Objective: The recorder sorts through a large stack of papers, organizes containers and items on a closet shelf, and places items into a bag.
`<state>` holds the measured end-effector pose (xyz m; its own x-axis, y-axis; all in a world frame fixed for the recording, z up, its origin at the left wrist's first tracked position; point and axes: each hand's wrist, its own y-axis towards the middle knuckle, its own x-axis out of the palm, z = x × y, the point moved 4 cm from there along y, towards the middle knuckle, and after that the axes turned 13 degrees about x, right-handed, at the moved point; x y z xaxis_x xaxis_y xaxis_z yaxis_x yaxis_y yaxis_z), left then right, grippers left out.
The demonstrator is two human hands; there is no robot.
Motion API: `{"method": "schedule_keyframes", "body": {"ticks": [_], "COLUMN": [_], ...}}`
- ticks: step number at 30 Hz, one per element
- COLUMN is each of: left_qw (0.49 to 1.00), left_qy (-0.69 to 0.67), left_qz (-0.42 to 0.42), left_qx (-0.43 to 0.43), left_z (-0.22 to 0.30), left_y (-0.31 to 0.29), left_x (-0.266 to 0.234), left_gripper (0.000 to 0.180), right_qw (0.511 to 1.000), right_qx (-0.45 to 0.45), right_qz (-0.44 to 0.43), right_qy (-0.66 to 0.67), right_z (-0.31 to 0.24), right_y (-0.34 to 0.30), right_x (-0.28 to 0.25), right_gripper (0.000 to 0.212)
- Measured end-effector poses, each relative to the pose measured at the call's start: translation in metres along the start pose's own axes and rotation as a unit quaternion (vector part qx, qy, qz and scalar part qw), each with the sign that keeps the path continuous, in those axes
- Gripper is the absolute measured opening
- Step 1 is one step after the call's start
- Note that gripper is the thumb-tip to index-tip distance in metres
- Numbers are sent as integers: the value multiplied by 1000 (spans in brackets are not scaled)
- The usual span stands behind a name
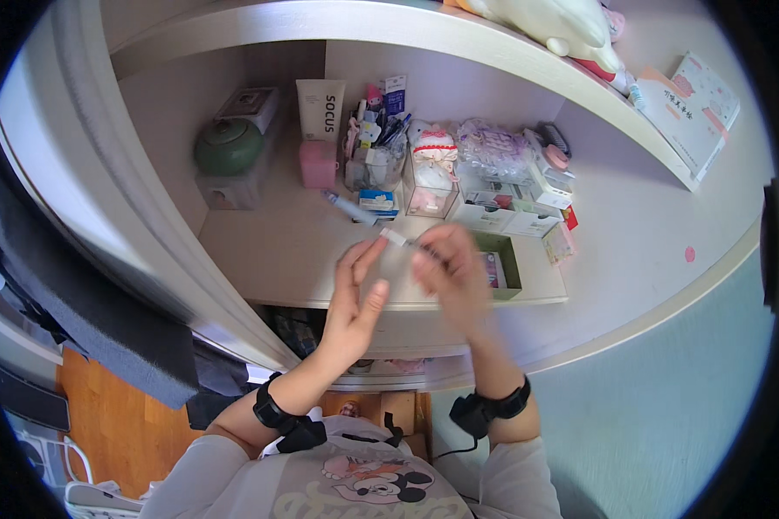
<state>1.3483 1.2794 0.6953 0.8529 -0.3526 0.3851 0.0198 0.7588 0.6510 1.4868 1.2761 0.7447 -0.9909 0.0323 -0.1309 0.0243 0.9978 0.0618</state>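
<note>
A slim pen point(353, 208), blurred by motion, slants above the shelf with a pale blue-grey barrel, a white section and a darker near end. My right hand point(452, 268) pinches that dark end between thumb and fingers. Close by, my left hand point(355, 298) has its thumb spread away from its stretched fingers. Its fingertips come right up to the white section; whether they touch it I cannot tell. Beyond the pen stands a clear holder point(376, 166) packed with pens, with a small blue-and-white box point(378, 203) in front. An olive-green open box point(509, 268) sits beside my right hand.
A white tube point(320, 108), a pink container point(318, 164) and a green lidded pot point(228, 146) line the left. Right of the pen holder are a clear box with plush items point(431, 186), white drawers point(506, 216) and a brush point(554, 137). A curved upper shelf point(389, 23) overhangs everything.
</note>
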Motion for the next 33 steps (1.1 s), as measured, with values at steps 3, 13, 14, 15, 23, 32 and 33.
{"method": "schedule_keyframes", "body": {"ticks": [3,13,14,15,23,32,33], "left_qw": [904,805,810,804,801,778,780], "left_qy": [371,498,486,493,488,519,519], "left_qz": [-197,-306,-314,-313,-328,-345,-340], "left_qx": [78,99,98,108,113,78,86], "left_z": [6,0,-1,0,-2,-14,-14], "left_y": [-2,-24,-25,-25,-24,-28,-28], "left_x": [1,-4,-4,-4,-4,-3,-3], "left_gripper": [42,46,47,43,33,40,39], "right_qw": [988,925,921,904,875,865,843], "right_qx": [-82,-271,-281,-290,-239,-141,-158], "right_qz": [123,264,269,295,361,313,328], "right_qy": [-37,-22,-33,-106,-216,-366,-397], "right_z": [-31,-45,-44,-44,-40,-20,-20], "right_y": [26,127,133,137,161,185,184], "right_x": [-32,-14,-11,-6,6,17,21], "right_gripper": [16,12,12,12,28,51,55]}}
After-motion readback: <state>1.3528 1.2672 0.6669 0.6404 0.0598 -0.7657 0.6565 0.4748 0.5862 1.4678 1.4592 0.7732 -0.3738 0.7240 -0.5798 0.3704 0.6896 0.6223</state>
